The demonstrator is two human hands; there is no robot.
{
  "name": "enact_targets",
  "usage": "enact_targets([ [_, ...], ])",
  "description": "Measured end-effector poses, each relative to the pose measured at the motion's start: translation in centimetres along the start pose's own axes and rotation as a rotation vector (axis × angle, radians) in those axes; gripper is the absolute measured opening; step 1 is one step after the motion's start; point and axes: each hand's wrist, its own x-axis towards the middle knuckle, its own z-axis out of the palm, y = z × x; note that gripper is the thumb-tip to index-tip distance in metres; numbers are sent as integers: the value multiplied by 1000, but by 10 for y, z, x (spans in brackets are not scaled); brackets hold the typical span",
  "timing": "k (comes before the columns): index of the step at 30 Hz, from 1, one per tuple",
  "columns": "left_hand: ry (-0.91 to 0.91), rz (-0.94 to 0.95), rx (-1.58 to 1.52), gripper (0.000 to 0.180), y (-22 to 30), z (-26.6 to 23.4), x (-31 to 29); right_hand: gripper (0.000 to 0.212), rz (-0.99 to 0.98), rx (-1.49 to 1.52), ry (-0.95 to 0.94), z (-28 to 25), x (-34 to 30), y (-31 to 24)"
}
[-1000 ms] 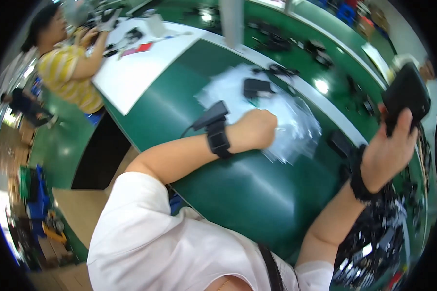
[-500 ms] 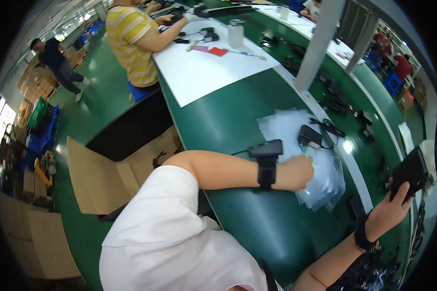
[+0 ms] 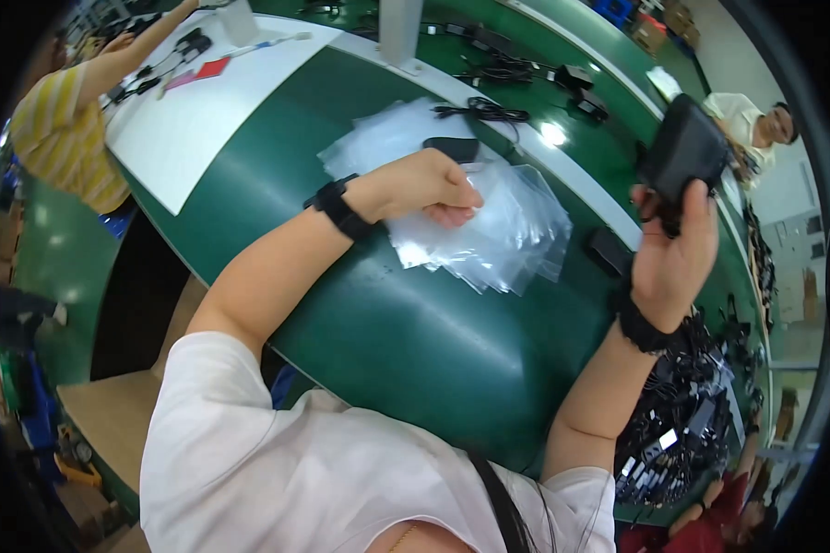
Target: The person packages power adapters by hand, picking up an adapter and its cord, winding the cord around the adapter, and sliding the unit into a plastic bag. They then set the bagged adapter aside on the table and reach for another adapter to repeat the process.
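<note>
My left hand (image 3: 429,189) is over a fanned stack of clear plastic bags (image 3: 516,226). Its fingers are curled and pressed together at the bags, and whatever they pinch is too hidden to make out. Just beyond it, a black power adapter (image 3: 454,147) lies on the stack, partly covered by the hand. A coiled black cable (image 3: 489,111) rests at the stack's far edge. My right hand (image 3: 682,253) holds up another black power adapter (image 3: 682,143), thumb and fingers around its lower end. Both wrists wear black bands.
A black adapter (image 3: 609,251) sits by the white ledge (image 3: 595,198). To the right lies a big heap of black adapters and cables (image 3: 678,433). A white sheet (image 3: 171,166) covers the table's far left, where a person in a yellow striped shirt (image 3: 69,129) works. A post (image 3: 400,32) rises from the ledge.
My view has turned right, so the table appears shifted left. The right hand has brought its adapter up and inward. My left hand stays at the bags, its fingers turned toward the stack's middle.
</note>
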Motion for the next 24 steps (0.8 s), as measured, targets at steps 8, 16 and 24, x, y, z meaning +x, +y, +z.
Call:
enact_targets([
  [8, 192, 355, 652, 39, -14, 29, -8, 26, 715, 595, -213, 44, -47, 57],
  [16, 388, 267, 373, 40, 0, 10, -12, 42, 110, -490, -341, 43, -54, 64],
  [24, 579, 643, 312, 27, 2, 14, -27, 51, -328, -1133, -816, 59, -77, 49],
])
